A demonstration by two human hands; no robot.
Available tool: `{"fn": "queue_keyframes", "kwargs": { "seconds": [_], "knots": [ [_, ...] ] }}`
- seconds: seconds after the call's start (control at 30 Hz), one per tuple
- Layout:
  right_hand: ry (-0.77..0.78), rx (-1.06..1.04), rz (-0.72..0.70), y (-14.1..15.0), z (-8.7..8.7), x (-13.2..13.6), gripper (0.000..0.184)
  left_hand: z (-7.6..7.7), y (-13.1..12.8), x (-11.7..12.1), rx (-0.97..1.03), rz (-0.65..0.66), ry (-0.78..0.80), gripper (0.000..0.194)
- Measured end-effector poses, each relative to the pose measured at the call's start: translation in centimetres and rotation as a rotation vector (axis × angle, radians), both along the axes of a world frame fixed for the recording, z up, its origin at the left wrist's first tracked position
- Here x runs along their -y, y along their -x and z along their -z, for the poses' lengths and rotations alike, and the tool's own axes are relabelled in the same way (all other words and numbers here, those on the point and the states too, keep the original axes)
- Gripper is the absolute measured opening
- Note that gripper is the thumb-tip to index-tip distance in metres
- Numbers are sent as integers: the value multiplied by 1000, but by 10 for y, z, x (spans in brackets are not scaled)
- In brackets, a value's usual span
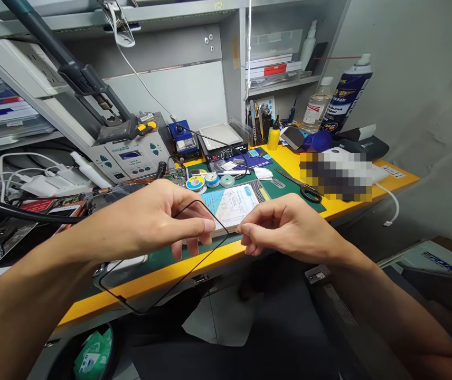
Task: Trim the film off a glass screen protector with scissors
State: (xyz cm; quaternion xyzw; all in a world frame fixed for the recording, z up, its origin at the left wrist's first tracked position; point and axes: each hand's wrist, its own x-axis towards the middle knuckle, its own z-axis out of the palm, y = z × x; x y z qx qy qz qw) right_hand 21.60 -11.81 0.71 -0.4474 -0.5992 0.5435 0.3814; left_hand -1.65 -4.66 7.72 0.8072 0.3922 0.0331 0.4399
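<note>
Holding a thin black frame (190,272) at the centre of the picture, over the front edge of the tabletop (170,270).
The left hand (162,219), left of centre, has its fingers clamped on the frame, which slants toward the lower left; the right hand (285,229), right of centre, brings thumb and forefinger tips together just beside the frame's corner, and whether they pinch anything I cannot tell. Mid-frame behind them lies a booklet (234,203).
</note>
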Motion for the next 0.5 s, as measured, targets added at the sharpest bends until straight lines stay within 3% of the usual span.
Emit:
{"fn": "queue_keyframes", "kwargs": {
  "seconds": [0.1, 0.17, 0.23, 0.3, 0.33, 0.37, 0.5],
  "knots": [
    [7, -18, 36, -13, 0, 3, 21, 1, 2, -1, 74, -39, 34, 19],
    [-56, 86, 140, -30, -1, 5, 27, 2, 4, -1, 132, -56, 76, 15],
    [-173, 320, 348, -55, 1, 3, 33, 4, 6, -1, 201, -56, 115, 15],
    [-290, 710, 582, -82, 5, -5, 40, 8, 8, 0, 273, -66, 146, 16],
    [-286, 943, 617, -95, 9, -10, 39, 11, 9, 1, 315, -74, 164, 16],
    [-243, 1148, 578, -107, 13, -17, 37, 15, 9, 2, 360, -89, 185, 15],
    [-145, 1296, 469, -136, 30, -40, 31, 31, 6, 4, 530, -207, 268, 12]
  ]
}}
